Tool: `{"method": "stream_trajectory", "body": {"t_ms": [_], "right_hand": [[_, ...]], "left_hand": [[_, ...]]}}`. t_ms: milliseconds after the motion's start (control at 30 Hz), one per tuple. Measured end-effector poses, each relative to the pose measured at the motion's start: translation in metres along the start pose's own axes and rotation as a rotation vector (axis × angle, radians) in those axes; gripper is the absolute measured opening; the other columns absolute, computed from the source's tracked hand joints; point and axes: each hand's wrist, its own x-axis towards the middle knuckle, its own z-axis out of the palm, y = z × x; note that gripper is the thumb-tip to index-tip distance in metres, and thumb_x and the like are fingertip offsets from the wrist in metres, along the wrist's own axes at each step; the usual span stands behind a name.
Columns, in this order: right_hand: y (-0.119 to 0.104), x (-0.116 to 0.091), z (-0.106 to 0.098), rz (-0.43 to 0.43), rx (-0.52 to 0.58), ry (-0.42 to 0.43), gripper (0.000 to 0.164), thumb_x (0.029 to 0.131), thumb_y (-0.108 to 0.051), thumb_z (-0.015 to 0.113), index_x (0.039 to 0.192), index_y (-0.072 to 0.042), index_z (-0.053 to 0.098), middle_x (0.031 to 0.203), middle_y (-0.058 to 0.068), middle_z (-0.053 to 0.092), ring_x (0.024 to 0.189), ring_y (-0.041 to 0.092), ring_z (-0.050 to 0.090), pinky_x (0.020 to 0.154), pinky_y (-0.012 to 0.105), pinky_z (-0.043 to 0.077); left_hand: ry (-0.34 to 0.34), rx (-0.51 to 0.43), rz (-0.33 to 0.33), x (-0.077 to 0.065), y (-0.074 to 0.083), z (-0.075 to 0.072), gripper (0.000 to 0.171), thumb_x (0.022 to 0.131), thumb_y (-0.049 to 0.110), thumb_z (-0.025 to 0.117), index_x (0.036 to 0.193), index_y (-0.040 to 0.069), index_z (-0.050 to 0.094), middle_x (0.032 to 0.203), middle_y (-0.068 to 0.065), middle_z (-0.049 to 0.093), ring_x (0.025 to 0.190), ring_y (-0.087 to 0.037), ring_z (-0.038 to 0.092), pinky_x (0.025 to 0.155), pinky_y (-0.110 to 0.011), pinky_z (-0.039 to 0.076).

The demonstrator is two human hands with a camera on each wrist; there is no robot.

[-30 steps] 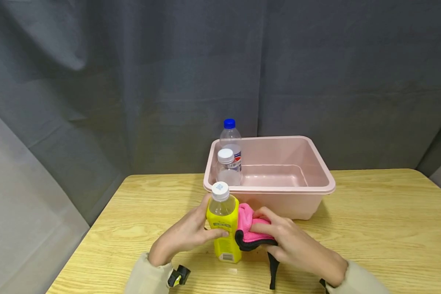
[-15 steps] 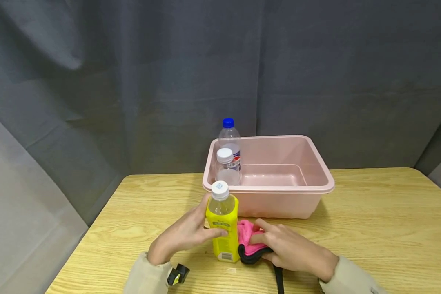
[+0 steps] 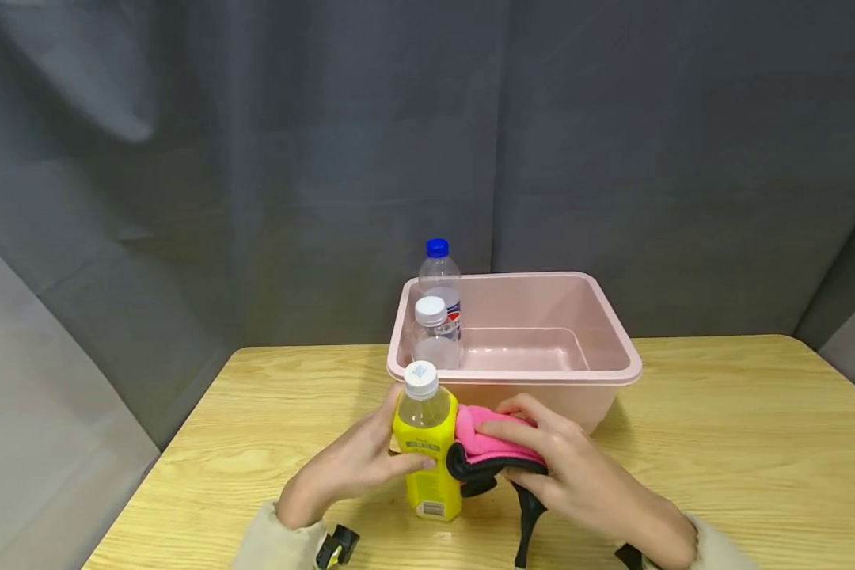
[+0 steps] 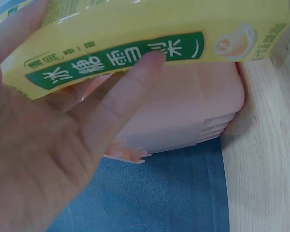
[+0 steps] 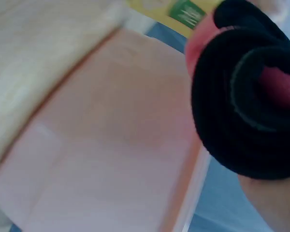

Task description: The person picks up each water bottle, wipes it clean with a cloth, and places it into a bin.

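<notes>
In the head view my left hand grips a bottle with a yellow label and white cap, which stands upright on the table. The left wrist view shows its yellow label close up, with a fingertip over the green band of lettering. My right hand holds a bunched pink cloth with black edging against the bottle's right side. A dark strap-like end dangles below it. Close to the right wrist camera, the folded cloth shows mostly its black edge.
Behind the hands a pink plastic basin stands on the wooden table. At its left end are a white-capped clear bottle and a blue-capped bottle. A dark grey curtain hangs behind the table.
My right hand has moved the cloth down along the bottle's right side, then back up. The left hand keeps its grip; the bottle stays upright. The head view has shifted slightly.
</notes>
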Motion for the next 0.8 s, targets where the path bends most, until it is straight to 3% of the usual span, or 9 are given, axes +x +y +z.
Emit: {"method": "stream_trajectory", "body": {"t_ms": [167, 300, 400, 500, 600, 733, 800], "right_hand": [[-0.005, 0.010, -0.006, -0.052, 0.105, 0.223, 0.067, 0.066, 0.012, 0.083, 0.127, -0.010, 0.069, 0.120, 0.010, 0.061, 0.106, 0.022, 0.059, 0.095, 0.016, 0.043], [-0.008, 0.012, -0.006, -0.026, 0.210, 0.277, 0.058, 0.073, 0.011, 0.080, 0.127, -0.008, 0.069, 0.121, 0.012, 0.060, 0.109, 0.020, 0.057, 0.097, 0.018, 0.044], [-0.011, 0.013, -0.007, 0.008, 0.218, 0.259, 0.037, 0.091, -0.015, 0.077, 0.126, -0.010, 0.069, 0.123, 0.011, 0.059, 0.111, 0.019, 0.057, 0.099, 0.019, 0.044], [-0.011, 0.014, -0.006, -0.020, 0.184, 0.230, 0.038, 0.100, -0.037, 0.065, 0.127, -0.011, 0.069, 0.125, 0.011, 0.058, 0.114, 0.023, 0.056, 0.102, 0.019, 0.042], [-0.011, 0.015, -0.005, -0.070, 0.145, 0.200, 0.034, 0.095, -0.022, 0.073, 0.128, -0.012, 0.069, 0.127, 0.013, 0.057, 0.114, 0.026, 0.057, 0.103, 0.018, 0.042], [-0.009, 0.014, -0.004, -0.116, 0.082, 0.164, 0.058, 0.073, 0.007, 0.079, 0.126, -0.014, 0.069, 0.128, 0.012, 0.057, 0.110, 0.027, 0.060, 0.101, 0.017, 0.043], [-0.008, 0.013, -0.003, -0.128, 0.052, 0.152, 0.064, 0.067, 0.011, 0.079, 0.125, -0.014, 0.069, 0.127, 0.011, 0.057, 0.108, 0.027, 0.061, 0.101, 0.017, 0.042]], "left_hand": [[-0.004, -0.005, 0.011, 0.001, 0.000, 0.000, 0.086, 0.092, 0.013, 0.076, 0.153, 0.012, 0.016, 0.134, -0.017, 0.060, 0.117, -0.029, 0.062, 0.103, -0.046, 0.050], [-0.014, -0.020, -0.022, 0.001, 0.000, -0.001, 0.087, 0.092, 0.014, 0.075, 0.154, 0.013, 0.015, 0.135, -0.017, 0.059, 0.119, -0.030, 0.061, 0.104, -0.048, 0.048], [-0.016, -0.028, -0.049, 0.001, 0.001, 0.000, 0.089, 0.093, 0.016, 0.075, 0.157, 0.015, 0.013, 0.139, -0.018, 0.057, 0.123, -0.032, 0.059, 0.106, -0.051, 0.046], [-0.015, -0.038, -0.053, 0.001, 0.002, 0.000, 0.090, 0.092, 0.015, 0.075, 0.157, 0.014, 0.013, 0.141, -0.019, 0.055, 0.126, -0.034, 0.057, 0.107, -0.052, 0.044], [-0.013, -0.049, -0.053, 0.000, 0.002, 0.000, 0.092, 0.092, 0.015, 0.075, 0.158, 0.015, 0.011, 0.142, -0.019, 0.054, 0.127, -0.034, 0.056, 0.108, -0.052, 0.043], [-0.015, -0.066, -0.053, 0.001, 0.001, 0.000, 0.095, 0.092, 0.016, 0.075, 0.160, 0.017, 0.008, 0.144, -0.018, 0.053, 0.128, -0.033, 0.055, 0.109, -0.052, 0.042], [-0.014, -0.067, -0.052, 0.001, 0.000, 0.000, 0.095, 0.092, 0.016, 0.075, 0.160, 0.016, 0.008, 0.143, -0.018, 0.054, 0.128, -0.033, 0.055, 0.109, -0.052, 0.042]]}}
